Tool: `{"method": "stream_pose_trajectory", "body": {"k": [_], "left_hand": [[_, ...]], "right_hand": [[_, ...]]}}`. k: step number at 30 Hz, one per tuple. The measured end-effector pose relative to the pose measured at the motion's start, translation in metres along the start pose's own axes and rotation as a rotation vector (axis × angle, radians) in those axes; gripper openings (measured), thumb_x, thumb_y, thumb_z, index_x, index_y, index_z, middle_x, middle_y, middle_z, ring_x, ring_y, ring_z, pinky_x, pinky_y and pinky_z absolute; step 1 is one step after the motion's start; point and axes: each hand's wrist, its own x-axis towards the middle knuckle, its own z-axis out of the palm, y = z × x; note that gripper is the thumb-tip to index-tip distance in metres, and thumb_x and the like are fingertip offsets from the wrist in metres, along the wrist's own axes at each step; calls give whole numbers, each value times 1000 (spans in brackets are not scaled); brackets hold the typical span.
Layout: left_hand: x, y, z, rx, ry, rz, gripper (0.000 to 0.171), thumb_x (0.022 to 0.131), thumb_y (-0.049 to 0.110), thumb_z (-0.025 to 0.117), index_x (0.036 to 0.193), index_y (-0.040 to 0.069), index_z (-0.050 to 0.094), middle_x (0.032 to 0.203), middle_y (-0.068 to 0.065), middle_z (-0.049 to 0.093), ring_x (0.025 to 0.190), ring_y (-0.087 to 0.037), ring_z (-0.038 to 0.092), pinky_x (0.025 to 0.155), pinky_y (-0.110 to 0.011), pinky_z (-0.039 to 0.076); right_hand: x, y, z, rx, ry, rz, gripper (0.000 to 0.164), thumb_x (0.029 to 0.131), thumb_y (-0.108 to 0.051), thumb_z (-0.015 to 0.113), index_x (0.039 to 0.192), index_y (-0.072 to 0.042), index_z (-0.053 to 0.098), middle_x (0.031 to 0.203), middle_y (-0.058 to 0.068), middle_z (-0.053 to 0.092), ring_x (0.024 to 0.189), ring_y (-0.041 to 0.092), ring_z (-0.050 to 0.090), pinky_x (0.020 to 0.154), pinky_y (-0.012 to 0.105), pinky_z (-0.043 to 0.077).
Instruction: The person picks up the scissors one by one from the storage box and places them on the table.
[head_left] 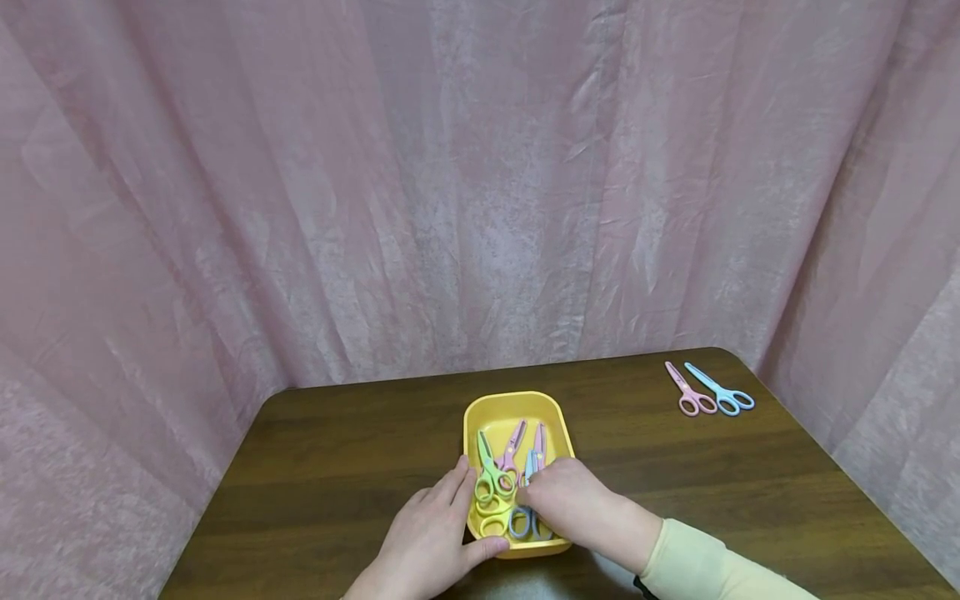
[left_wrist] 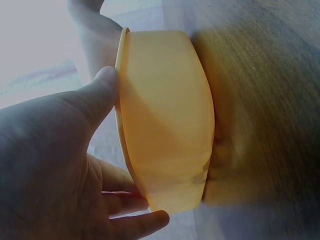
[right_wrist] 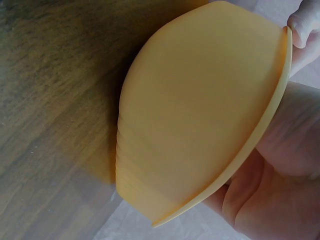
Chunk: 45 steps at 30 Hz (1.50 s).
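left hand [head_left: 433,531], fingers spread, touches the tray [head_left: 525,407] rim; right hand [head_left: 576,504] among scissors [head_left: 487,458], fingers' hold hidden; table [head_left: 341,475] flanks both edges.

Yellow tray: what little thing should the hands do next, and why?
Perhaps the right hand should gently lift out the blue-bladed scissors beside its fingers. It reaches into the tray, the left hand holds the tray, and a pink pair and a blue pair lie outside on the table.
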Motion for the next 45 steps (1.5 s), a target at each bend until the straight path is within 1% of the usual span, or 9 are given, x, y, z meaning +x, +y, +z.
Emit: {"method": "stream_pose_trajectory", "body": {"k": [3,9,15,20,24,28,34,40,45], "left_hand": [[1,0,-1,1,-4,-1,109,95,86,59,160,-2,54,168,-20,48,146,-32,57,110,-53,54],[0,0,-2,-15,-27,-15,111,95,87,57,161,-2,52,170,-20,47,147,-33,57,110,-55,53],[0,1,-2,-28,-35,-26,109,96,85,58,162,-1,52,170,-19,46,148,-32,56,111,-54,53],[1,1,-2,-11,-39,-25,107,97,83,60,162,-1,52,170,-20,47,148,-32,56,110,-54,54],[2,1,-3,-11,-44,-27,105,97,81,62,162,-1,52,170,-19,47,148,-32,56,110,-55,54],[1,2,-3,-19,-43,-27,104,97,80,63,162,-1,51,169,-20,47,148,-33,56,110,-55,54],[2,1,-3,-6,-45,-29,104,98,80,63,163,0,51,170,-19,46,149,-32,55,111,-55,53],[2,2,-3,1,-24,-17,104,97,81,64,161,-1,54,168,-20,48,148,-32,56,109,-55,54],[2,2,-2,-4,-32,-23,102,97,78,67,161,0,54,169,-19,48,149,-31,55,110,-54,54]], "right_hand": [[0,-1,0,6,17,-5,15,81,-19,88,84,-31,80,72,-8,65,61,7,56,56,29,48],[1,0,2,22,12,-2,23,80,-17,90,91,-36,83,73,-7,59,61,8,53,55,29,45],[2,0,4,72,44,33,30,79,-15,90,99,-37,85,74,-7,60,60,7,49,55,29,45],[1,-3,3,111,76,56,9,89,-33,89,92,-33,81,73,-8,60,59,7,52,53,30,44],[2,-5,2,130,51,66,25,89,-53,86,84,-31,77,73,-8,62,61,8,57,52,31,44],[1,-4,2,148,12,94,32,83,-59,88,81,-30,77,73,-7,62,61,10,57,52,32,45],[1,-4,-1,174,-32,128,29,76,-49,96,83,-28,78,74,-6,61,61,11,55,53,33,46],[1,-4,-7,173,-86,151,28,73,-36,99,93,-25,82,84,-1,68,67,16,61,58,35,51],[0,-6,-10,186,-102,175,33,72,-36,101,95,-23,81,88,1,69,70,18,62,61,35,53]]}}
